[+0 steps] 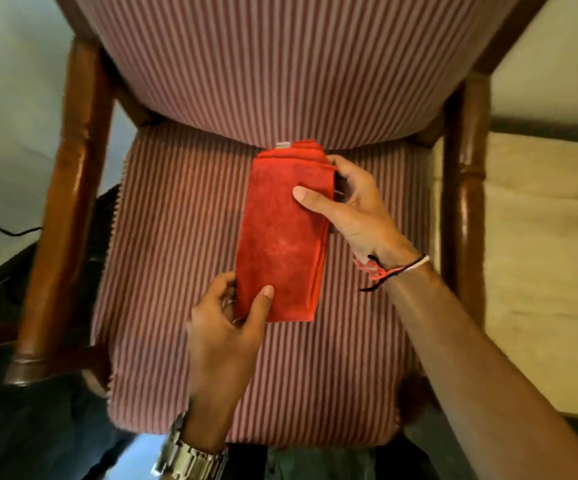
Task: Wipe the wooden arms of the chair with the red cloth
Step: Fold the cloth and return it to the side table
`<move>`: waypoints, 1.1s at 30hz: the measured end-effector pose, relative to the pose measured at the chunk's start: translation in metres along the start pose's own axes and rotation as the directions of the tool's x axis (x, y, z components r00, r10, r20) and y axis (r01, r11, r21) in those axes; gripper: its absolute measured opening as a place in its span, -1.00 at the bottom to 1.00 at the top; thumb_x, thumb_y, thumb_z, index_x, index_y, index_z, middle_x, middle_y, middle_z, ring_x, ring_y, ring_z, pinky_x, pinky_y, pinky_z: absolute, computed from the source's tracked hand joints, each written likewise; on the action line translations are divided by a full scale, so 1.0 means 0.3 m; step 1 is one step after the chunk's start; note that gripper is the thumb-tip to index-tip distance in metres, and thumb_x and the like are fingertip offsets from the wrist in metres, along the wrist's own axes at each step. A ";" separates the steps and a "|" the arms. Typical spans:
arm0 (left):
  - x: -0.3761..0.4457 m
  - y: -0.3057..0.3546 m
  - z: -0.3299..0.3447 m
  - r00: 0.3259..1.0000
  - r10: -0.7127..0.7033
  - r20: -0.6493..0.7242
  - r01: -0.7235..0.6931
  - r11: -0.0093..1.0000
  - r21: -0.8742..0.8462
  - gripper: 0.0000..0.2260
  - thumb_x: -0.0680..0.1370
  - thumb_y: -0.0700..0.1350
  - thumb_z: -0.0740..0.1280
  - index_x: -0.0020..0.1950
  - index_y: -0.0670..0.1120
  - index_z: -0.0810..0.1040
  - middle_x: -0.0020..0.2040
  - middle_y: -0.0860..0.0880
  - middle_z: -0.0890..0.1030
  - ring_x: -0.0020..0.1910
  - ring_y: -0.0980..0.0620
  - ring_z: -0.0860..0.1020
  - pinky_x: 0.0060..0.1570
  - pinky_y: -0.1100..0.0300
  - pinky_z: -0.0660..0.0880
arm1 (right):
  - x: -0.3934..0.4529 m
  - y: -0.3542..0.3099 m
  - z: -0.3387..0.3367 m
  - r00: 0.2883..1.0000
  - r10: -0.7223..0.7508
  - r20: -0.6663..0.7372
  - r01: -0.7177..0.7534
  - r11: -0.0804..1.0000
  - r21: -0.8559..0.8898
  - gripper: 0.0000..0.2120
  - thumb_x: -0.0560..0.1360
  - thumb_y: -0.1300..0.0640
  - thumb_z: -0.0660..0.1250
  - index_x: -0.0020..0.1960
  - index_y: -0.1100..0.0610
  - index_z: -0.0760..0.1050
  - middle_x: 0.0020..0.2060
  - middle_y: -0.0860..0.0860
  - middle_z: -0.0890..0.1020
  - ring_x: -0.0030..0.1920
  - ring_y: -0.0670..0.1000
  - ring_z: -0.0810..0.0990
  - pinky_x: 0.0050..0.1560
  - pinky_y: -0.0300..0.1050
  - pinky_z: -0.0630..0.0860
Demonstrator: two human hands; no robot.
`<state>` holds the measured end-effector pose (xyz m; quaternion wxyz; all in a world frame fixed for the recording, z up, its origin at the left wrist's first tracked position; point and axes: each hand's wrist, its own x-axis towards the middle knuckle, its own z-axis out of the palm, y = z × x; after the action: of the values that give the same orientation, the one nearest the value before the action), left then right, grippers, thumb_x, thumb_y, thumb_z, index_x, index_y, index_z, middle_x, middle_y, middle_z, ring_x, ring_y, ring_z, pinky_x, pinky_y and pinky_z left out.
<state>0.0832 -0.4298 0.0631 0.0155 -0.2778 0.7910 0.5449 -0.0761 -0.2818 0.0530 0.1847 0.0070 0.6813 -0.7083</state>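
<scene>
A folded red cloth [282, 233] lies lengthwise on the striped seat cushion [176, 271] of the chair, its far end against the backrest. My left hand [225, 327] pinches the cloth's near left corner, thumb on top. My right hand [349, 209] grips the cloth's right edge near the far end, thumb pressed on its top face. The chair's wooden left arm [69, 188] and right arm [467, 188] run along either side of the seat, both untouched by my hands.
The striped backrest [280, 64] rises at the top of the view. A dark cable [0, 232] lies on the pale floor at the left. A pale surface with a dark rail [550, 128] lies beyond the right arm.
</scene>
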 end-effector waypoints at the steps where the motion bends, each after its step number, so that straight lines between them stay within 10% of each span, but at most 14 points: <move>1: -0.031 0.024 0.061 1.000 0.008 0.015 -0.008 1.000 -0.013 -0.78 0.50 -0.12 0.50 -0.07 0.18 0.53 -0.20 0.47 0.64 -0.20 0.43 0.65 -0.22 0.55 0.53 | -0.025 -0.015 -0.070 1.000 -0.008 -0.015 0.008 1.000 -0.020 -0.71 0.50 0.31 0.47 0.19 0.17 0.54 -0.03 -0.05 0.67 -0.03 -0.22 0.66 -0.03 -0.32 0.59; 7: -0.215 0.171 0.445 0.996 -0.005 0.092 0.013 0.996 -0.088 -0.79 0.49 -0.08 0.48 -0.02 0.19 0.52 -0.14 0.46 0.66 -0.13 0.41 0.66 -0.18 0.55 0.54 | -0.172 -0.085 -0.510 0.995 -0.051 -0.090 0.039 0.990 -0.137 -0.67 0.51 0.24 0.49 0.25 0.20 0.55 0.17 0.13 0.69 0.21 0.08 0.67 0.30 0.06 0.61; 14: -0.362 0.279 0.787 0.980 -0.119 0.158 0.136 0.985 -0.105 -0.76 0.49 0.00 0.48 0.13 0.13 0.56 0.02 0.14 0.72 -0.02 0.24 0.71 -0.05 0.26 0.67 | -0.258 -0.098 -0.890 0.996 -0.026 -0.088 0.009 0.983 -0.184 -0.67 0.54 0.22 0.45 0.29 0.10 0.53 0.17 0.03 0.69 0.20 0.00 0.68 0.23 -0.04 0.66; 33: -0.336 0.087 1.390 0.894 -0.316 0.318 0.165 0.892 0.420 -0.68 0.60 0.03 0.36 0.28 -0.10 0.48 0.18 -0.10 0.66 0.10 -0.11 0.65 0.10 -0.10 0.63 | -0.193 0.332 -1.325 0.941 0.308 -0.142 -0.339 0.828 -0.446 -0.64 0.55 0.26 0.44 0.33 0.24 0.52 0.19 0.22 0.66 0.19 0.20 0.64 0.30 0.23 0.55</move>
<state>0.0406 -0.0176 -0.0507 0.2900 -0.2567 0.8224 0.4168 -0.0913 0.1172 -0.0562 0.2762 0.1008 0.8251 -0.4825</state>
